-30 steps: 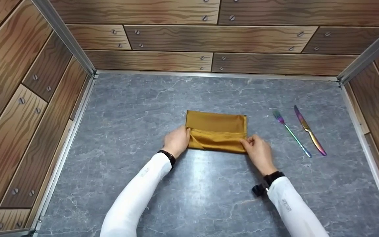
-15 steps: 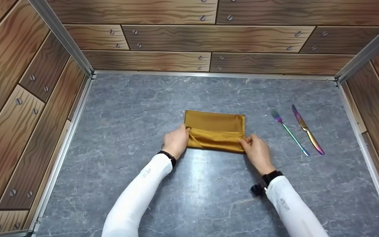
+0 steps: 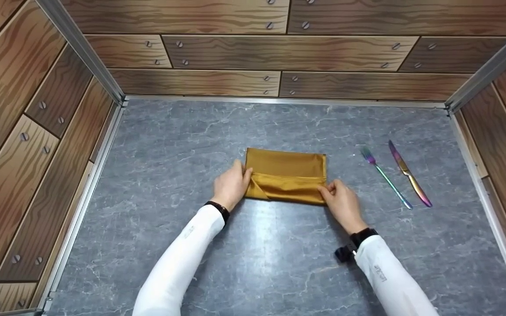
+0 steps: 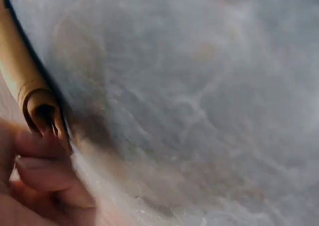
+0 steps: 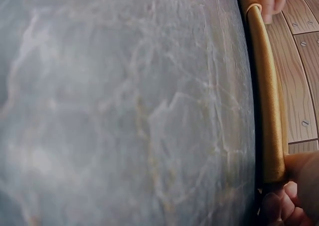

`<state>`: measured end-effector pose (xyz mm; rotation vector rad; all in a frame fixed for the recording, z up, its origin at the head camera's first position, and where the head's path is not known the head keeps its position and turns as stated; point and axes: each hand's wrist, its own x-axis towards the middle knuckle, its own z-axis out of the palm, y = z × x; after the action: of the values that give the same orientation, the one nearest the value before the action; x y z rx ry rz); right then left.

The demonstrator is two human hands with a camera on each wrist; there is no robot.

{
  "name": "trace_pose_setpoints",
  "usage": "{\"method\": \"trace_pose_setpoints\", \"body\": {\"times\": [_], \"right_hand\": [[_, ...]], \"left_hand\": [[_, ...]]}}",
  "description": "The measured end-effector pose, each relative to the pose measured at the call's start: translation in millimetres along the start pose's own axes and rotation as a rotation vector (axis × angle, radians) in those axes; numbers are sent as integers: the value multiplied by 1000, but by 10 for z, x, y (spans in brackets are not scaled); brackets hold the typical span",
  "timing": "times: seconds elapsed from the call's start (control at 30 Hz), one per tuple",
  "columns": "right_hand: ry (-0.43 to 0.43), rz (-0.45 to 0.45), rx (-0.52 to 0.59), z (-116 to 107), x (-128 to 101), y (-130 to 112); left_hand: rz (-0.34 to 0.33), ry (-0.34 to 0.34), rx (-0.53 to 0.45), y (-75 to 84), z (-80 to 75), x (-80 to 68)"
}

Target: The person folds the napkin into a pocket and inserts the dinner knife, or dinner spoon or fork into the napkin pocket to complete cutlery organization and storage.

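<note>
A shiny golden-brown cloth napkin [image 3: 286,164] lies folded in the middle of the grey marbled table, its near part turned over into a loose flap [image 3: 292,188]. At its left edge my left hand [image 3: 230,186] touches the fold with the thumb, the index finger spread away from it. The left wrist view shows fingers [image 4: 45,173] against the open end of the rolled cloth [image 4: 32,94]. My right hand [image 3: 343,202] pinches the flap's right corner between thumb and fingers. In the right wrist view the cloth's near edge [image 5: 269,96] runs between both hands.
Right of the napkin lie an iridescent fork [image 3: 384,176] and, farther right, a rainbow-coloured knife [image 3: 408,173]. Wood-patterned panels [image 3: 288,52] with metal edging [image 3: 279,100] enclose the table at the back and both sides.
My left hand has moved slightly left, and its fingers have spread from their pinch on the flap's left corner. My right hand keeps its pinch. The fork and knife lie as before.
</note>
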<state>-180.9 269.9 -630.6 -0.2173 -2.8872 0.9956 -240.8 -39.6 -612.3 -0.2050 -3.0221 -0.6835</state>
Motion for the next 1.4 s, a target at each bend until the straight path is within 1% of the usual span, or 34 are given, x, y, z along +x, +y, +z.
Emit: {"method": "trace_pose_setpoints", "body": {"times": [0.07,0.1,0.13,0.17,0.23,0.27,0.3,0.33,0.37,0.4,0.5,0.63,0.7,0.8,1.0,1.2,1.4], "right_hand": [[1,-3,4,4,1,1],[3,-5,5,5,3,3],[4,-4,6,6,3,2],[5,-3,6,6,4,3],[7,0,3,5,6,7],[8,1,2,4,7,7],[9,2,2,4,8,9],[10,2,2,6,6,6],[10,1,2,9,8,6],[10,-2,2,14,9,6],[4,-10,-3,26,10,3],[-9,-13,-12,35,5,1],[-11,-13,-15,37,5,-1],[-12,-20,-26,35,9,-1],[-26,-32,-63,16,21,-17],[-52,-44,-73,5,48,-41],[-54,-52,-85,-9,51,-71]], "left_hand": [[103,33,-21,25,-55,2],[177,35,-21,39,-71,-2],[267,16,-12,53,-78,-9],[364,-24,12,64,-76,-20],[522,-151,83,67,-47,-68],[581,-219,116,58,-15,-94],[624,-280,145,47,18,-124],[646,-336,169,29,53,-153],[646,-378,194,12,84,-180],[628,-408,209,-5,109,-206],[561,-436,229,-26,168,-240],[503,-447,236,-13,206,-239],[483,-447,218,5,205,-239],[464,-449,218,27,217,-236],[425,-460,265,68,259,-230],[368,-477,299,99,291,-268],[348,-475,301,125,295,-292]]}}
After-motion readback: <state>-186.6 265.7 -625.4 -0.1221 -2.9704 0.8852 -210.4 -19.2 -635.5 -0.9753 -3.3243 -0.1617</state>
